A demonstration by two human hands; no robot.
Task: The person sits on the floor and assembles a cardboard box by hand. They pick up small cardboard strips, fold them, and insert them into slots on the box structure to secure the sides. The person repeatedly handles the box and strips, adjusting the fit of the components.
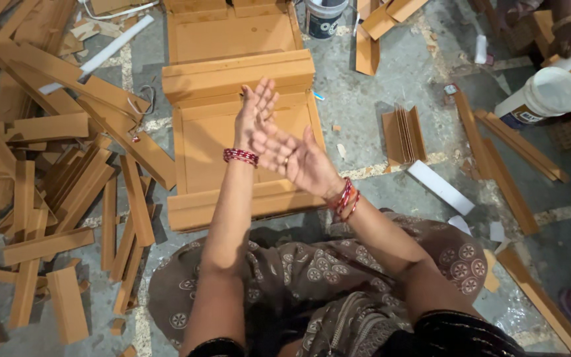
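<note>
Cardboard tray (232, 142) sits just past both my empty hands, left hand (254, 116) brushing right hand (299, 158), fingers spread apart, so I'd dust off gently.

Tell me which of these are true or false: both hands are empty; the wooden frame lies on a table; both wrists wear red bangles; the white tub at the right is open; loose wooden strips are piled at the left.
1. Both hands are empty. True: the left hand and the right hand are raised with open palms, holding nothing.
2. The wooden frame lies on a table. False: the wooden frame lies on the stone floor.
3. Both wrists wear red bangles. True: red bangles show on each wrist.
4. The white tub at the right is open. False: the white tub has its lid on.
5. Loose wooden strips are piled at the left. True: the wooden strips lie scattered there.
</note>
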